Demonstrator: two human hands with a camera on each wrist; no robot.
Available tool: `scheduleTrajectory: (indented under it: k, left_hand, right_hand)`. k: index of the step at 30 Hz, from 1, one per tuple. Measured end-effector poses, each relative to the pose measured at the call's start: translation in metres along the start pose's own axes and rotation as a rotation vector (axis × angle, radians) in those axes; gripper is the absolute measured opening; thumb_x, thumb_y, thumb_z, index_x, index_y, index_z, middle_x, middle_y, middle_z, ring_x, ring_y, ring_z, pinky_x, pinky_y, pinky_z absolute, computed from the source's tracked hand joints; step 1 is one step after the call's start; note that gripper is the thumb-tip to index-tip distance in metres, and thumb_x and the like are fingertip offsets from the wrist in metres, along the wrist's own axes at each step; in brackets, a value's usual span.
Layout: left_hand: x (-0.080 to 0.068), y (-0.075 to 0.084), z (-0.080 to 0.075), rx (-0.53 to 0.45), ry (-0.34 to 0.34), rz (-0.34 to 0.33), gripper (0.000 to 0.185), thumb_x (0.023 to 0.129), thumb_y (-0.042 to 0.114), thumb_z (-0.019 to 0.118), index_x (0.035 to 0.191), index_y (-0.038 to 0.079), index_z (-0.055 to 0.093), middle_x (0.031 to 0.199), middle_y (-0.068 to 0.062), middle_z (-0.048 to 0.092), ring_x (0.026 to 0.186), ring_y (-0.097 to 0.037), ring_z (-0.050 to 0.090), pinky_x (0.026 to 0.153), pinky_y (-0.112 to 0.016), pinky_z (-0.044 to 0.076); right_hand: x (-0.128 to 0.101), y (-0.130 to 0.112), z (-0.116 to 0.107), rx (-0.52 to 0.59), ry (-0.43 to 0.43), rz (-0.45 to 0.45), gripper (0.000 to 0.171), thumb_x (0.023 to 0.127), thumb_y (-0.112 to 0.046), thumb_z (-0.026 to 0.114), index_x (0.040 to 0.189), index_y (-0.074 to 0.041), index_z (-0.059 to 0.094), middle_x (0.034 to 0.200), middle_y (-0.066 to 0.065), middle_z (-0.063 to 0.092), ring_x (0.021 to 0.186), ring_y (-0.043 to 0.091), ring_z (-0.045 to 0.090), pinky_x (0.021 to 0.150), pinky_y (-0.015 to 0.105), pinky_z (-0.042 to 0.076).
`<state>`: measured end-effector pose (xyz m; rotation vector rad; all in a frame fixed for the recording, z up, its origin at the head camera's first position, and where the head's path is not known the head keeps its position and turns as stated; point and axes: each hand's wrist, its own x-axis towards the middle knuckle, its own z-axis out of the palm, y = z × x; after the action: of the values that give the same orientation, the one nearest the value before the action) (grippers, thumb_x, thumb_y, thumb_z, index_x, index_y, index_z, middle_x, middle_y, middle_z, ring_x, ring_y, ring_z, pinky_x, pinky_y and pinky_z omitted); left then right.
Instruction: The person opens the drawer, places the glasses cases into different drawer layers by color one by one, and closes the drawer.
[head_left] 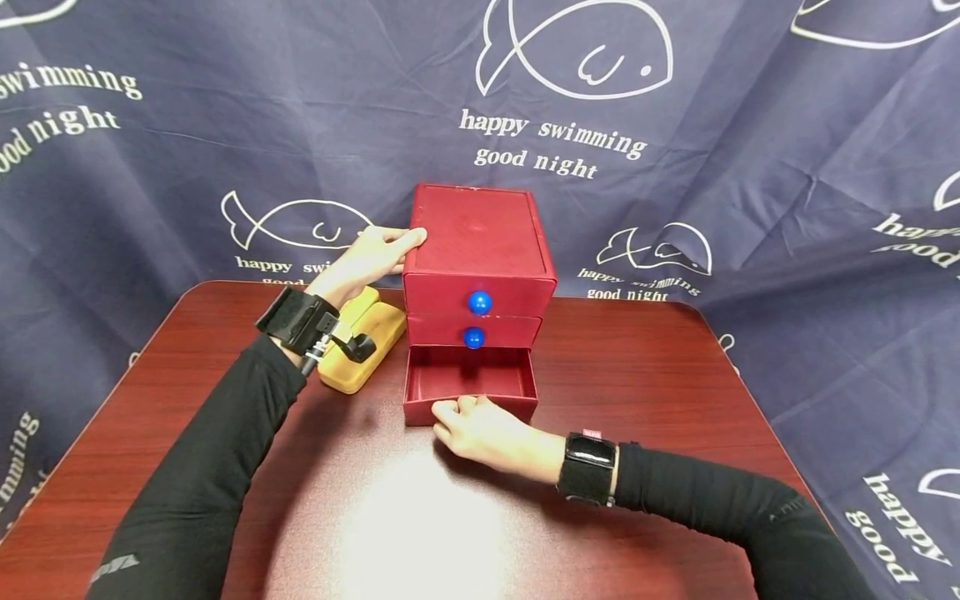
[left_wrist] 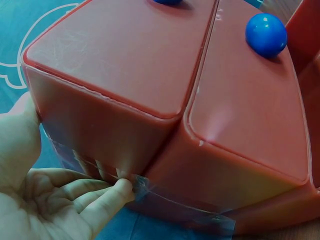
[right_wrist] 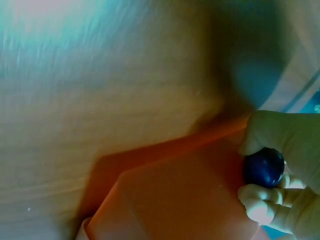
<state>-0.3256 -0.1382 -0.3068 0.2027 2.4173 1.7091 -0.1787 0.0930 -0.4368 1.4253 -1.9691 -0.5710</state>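
A red drawer cabinet (head_left: pixel 480 229) with blue knobs stands at the middle of the table in the head view. Its bottom drawer (head_left: pixel 472 373) is pulled out, and bare red floor shows inside. The two drawers above, the top drawer (head_left: pixel 442 296) and the middle drawer (head_left: pixel 435 331), are closed. My left hand (head_left: pixel 375 258) steadies the cabinet's left side, thumb at the top edge, fingers extended along the side wall in the left wrist view. With my right hand (head_left: pixel 487 433) I pinch the bottom drawer's dark blue knob (right_wrist: pixel 263 167), which the hand hides in the head view.
A yellow case (head_left: pixel 363 346) lies left of the cabinet, partly behind my left wrist. Clear tape (left_wrist: pixel 215 222) runs along the cabinet's side. Behind the wooden table (head_left: pixel 622 375) hangs a blue-grey printed cloth (head_left: pixel 337 100). Bright glare covers the table's front middle.
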Motion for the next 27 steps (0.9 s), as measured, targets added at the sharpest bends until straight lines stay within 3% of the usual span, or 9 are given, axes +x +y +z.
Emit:
scheduleTrajectory:
  k: [7, 15, 27]
  left_hand:
    - [0.000, -0.001, -0.001, -0.002, 0.003, 0.000, 0.064, 0.103, 0.040, 0.056, 0.151, -0.002, 0.046, 0.143, -0.024, 0.058, 0.129, -0.034, 0.061, 0.113, -0.040, 0.048]
    - [0.001, -0.001, 0.000, -0.003, 0.001, 0.004, 0.064, 0.103, 0.040, 0.056, 0.151, -0.002, 0.046, 0.141, -0.024, 0.060, 0.128, -0.033, 0.062, 0.112, -0.040, 0.049]
    - [0.000, -0.002, -0.002, 0.012, -0.007, 0.013, 0.062, 0.103, 0.041, 0.057, 0.150, 0.001, 0.048, 0.139, -0.022, 0.062, 0.126, -0.031, 0.063, 0.111, -0.039, 0.050]
  right_hand:
    - [-0.007, -0.013, -0.020, 0.025, -0.004, -0.015, 0.012, 0.096, -0.013, 0.061, 0.086, -0.019, 0.061, 0.088, -0.002, 0.049, 0.062, 0.014, 0.050, 0.048, 0.020, 0.041]
    - [-0.013, -0.026, -0.037, 0.025, 0.006, -0.045, 0.030, 0.097, -0.003, 0.040, 0.084, -0.019, 0.060, 0.087, -0.003, 0.048, 0.059, 0.011, 0.048, 0.046, 0.018, 0.039]
    - [-0.023, -0.041, -0.048, -0.003, 0.036, -0.064, 0.029, 0.095, -0.002, 0.039, 0.081, -0.016, 0.060, 0.088, 0.000, 0.051, 0.055, 0.013, 0.040, 0.043, 0.018, 0.033]
